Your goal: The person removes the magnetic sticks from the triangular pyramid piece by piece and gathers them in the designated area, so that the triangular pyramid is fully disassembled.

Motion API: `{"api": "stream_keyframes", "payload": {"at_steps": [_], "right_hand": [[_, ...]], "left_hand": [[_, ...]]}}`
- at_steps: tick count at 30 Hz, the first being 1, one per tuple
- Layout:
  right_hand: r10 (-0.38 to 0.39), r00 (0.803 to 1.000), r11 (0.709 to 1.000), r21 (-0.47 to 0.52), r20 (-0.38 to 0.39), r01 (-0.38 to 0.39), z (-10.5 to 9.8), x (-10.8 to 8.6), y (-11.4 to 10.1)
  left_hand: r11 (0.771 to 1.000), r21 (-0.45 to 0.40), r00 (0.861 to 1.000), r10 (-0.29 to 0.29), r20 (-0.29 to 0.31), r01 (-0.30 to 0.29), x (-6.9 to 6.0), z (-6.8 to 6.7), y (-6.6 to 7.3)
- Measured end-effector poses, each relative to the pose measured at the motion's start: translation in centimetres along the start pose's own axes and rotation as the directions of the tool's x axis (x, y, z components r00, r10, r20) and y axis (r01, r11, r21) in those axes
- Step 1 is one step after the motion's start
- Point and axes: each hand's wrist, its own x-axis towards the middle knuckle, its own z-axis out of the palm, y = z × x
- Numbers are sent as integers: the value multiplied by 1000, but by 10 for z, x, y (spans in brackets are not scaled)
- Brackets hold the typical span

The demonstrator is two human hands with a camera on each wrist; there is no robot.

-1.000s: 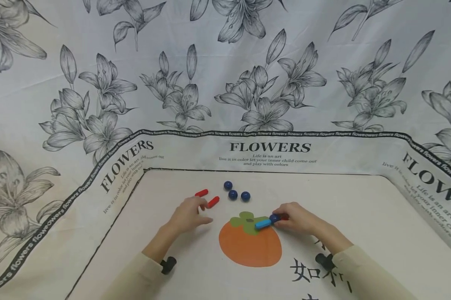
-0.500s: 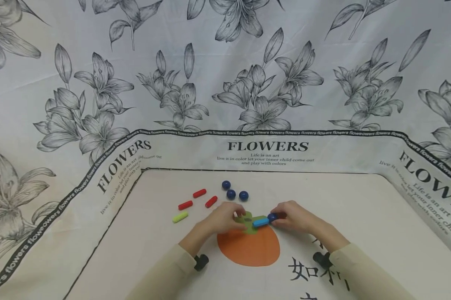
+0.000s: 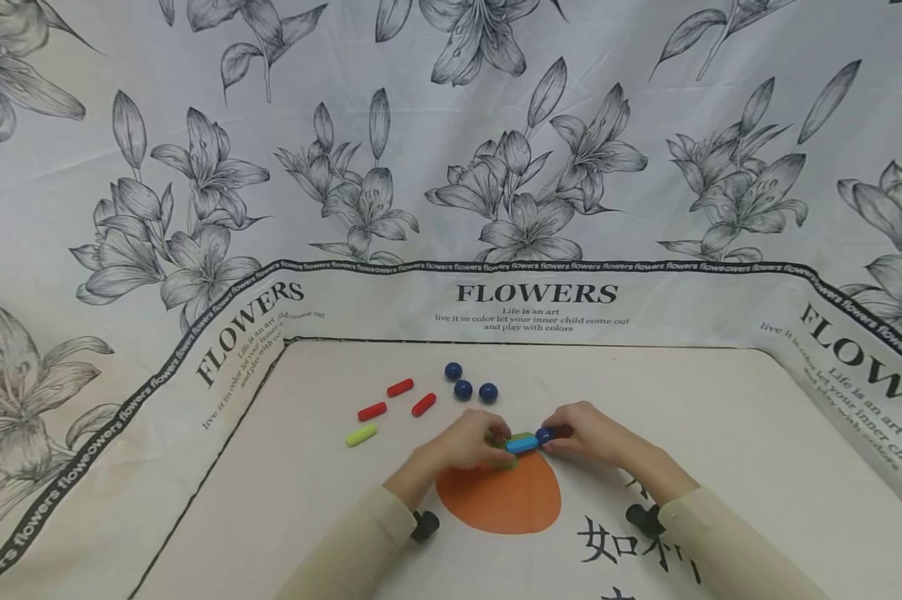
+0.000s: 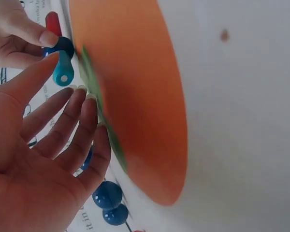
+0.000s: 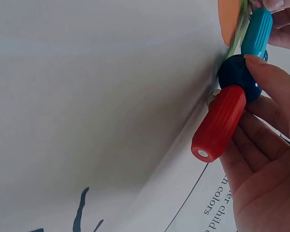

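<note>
In the head view, my right hand (image 3: 592, 435) pinches a dark blue ball (image 5: 234, 72) between thumb and fingers. A ribbed red rod (image 5: 219, 124) and a light-blue rod (image 3: 522, 445) extend from opposite sides of the ball. All three form one nearly straight piece, held above the cloth. My left hand (image 3: 468, 442) is around the light-blue rod's free end, thumb on one side and fingers on the other. Its fingers are mostly straight in the left wrist view, and I cannot tell whether they press on the rod.
Several loose pieces lie farther back: three blue balls, one a ball (image 3: 488, 393), three red rods, one a rod (image 3: 423, 405), and a yellow-green rod (image 3: 361, 435). Under the hands is a printed orange persimmon (image 3: 499, 500). A flower-printed cloth (image 3: 537, 208) rises behind.
My left hand has moved right, from beside the loose red rods to the light-blue rod's end. The right hand keeps its hold on the ball with little movement.
</note>
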Motion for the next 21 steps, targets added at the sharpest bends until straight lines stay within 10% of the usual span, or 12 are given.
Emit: {"api": "stream_keyframes", "payload": {"at_steps": [21], "right_hand": [[-13, 1000, 1000, 5, -2, 13, 0, 2, 3]], "left_hand": [[999, 36, 1000, -15, 17, 15, 14, 9, 3]]}}
